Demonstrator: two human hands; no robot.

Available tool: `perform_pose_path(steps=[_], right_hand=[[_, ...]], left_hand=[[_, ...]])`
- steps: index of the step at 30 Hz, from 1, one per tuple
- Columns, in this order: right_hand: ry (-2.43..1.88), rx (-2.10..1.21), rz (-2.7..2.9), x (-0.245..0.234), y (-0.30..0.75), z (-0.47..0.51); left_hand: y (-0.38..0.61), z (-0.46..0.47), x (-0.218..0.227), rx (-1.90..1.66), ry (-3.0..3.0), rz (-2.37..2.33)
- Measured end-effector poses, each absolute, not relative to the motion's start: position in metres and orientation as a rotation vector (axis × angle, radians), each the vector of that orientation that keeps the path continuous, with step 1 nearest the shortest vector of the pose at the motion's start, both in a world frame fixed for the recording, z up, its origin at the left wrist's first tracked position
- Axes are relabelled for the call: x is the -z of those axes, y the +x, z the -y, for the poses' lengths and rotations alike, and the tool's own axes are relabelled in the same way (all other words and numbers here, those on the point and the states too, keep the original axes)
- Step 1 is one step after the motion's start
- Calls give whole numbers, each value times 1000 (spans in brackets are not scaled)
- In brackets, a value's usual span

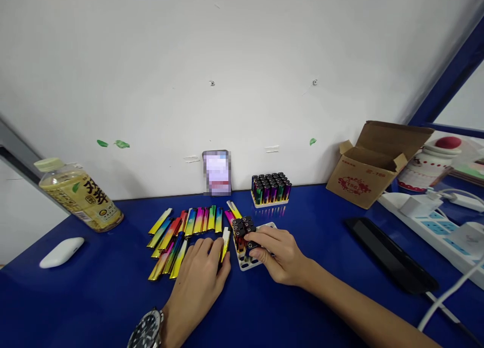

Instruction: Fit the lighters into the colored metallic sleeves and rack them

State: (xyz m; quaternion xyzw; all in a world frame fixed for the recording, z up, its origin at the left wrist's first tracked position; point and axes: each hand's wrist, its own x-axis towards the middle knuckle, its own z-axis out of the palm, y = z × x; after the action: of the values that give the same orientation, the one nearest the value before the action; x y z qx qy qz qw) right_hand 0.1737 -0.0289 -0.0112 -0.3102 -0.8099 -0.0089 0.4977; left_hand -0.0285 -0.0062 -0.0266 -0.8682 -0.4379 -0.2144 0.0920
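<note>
At far left, a clear plastic bottle of yellow drink with a pale cap (81, 199) stands on the blue tabletop (124, 307); nearer lies a smooth white oval case (61, 252). To the right is a loose group of slim, shiny multicoloured metallic pieces (170, 237), some overlapping. The left hand (202, 262), with a dark-faced metal watch (145, 329) at its wrist, is beside this group; thumb and index finger pinch one slim gold piece with a white end (226, 240). Beyond, a phone with a lit screen (217, 171) leans on the white wall (249, 106).

At centre, a white perforated tray (245, 265) holds upright black-topped pieces (239, 228) at its left side. The right hand (282, 252) is over this tray, thumb and fingers pinching a black-topped piece (252, 245). Farther off, a second tray (260, 205) is packed with upright black-topped pieces.

At right are an open brown cardboard box (351, 180), a flat black device (391, 254) and a white power strip (403, 207).
</note>
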Motion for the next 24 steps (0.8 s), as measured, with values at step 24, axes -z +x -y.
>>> perform_pose_path(steps=[24], right_hand=[[-989,185,2064,11,164,34]], left_hand=[[-23,12,7,356,-2643,1763]])
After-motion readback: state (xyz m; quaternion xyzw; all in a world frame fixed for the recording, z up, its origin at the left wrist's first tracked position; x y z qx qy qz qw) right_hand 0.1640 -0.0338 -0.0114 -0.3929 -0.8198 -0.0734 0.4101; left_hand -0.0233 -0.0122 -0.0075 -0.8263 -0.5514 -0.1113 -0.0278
